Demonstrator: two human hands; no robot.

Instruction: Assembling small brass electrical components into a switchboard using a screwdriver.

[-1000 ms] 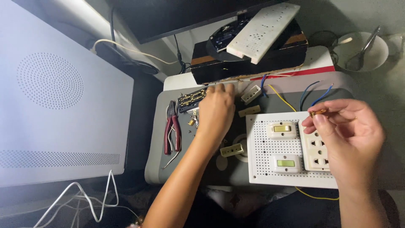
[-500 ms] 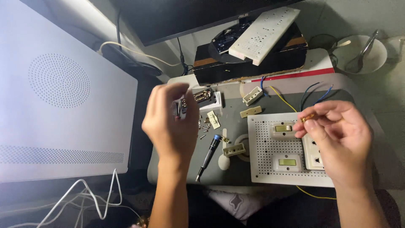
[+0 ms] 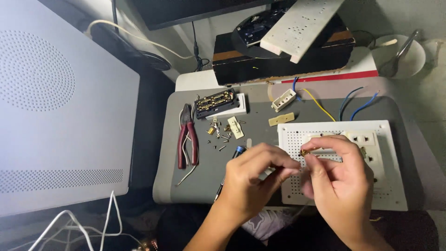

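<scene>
Left hand (image 3: 253,179) curled, fingertips pinched on a small part too hidden to name; a blue-tipped screwdriver (image 3: 231,167) lies under it. Right hand (image 3: 337,179) just beside it, thumb and forefinger pinching a tiny brass terminal (image 3: 307,151), held above the white socket panel (image 3: 385,195). The terminal is small, shiny and gold-toned. It probably weighs almost nothing, is stiff and slippery, and is easy to drop, so it is best gripped by its sides with the fingertips. Just beyond the left hand are loose screws (image 3: 218,139) and small cream plastic pieces (image 3: 235,127) on the grey board (image 3: 209,181). Left of them are red-handled pliers (image 3: 187,139). Further out are a black contact block (image 3: 217,103), a cream connector (image 3: 283,99), and yellow and blue wires (image 3: 357,102). Farthest is a dark box (image 3: 278,65) with a white perforated strip (image 3: 302,25) on top.
</scene>
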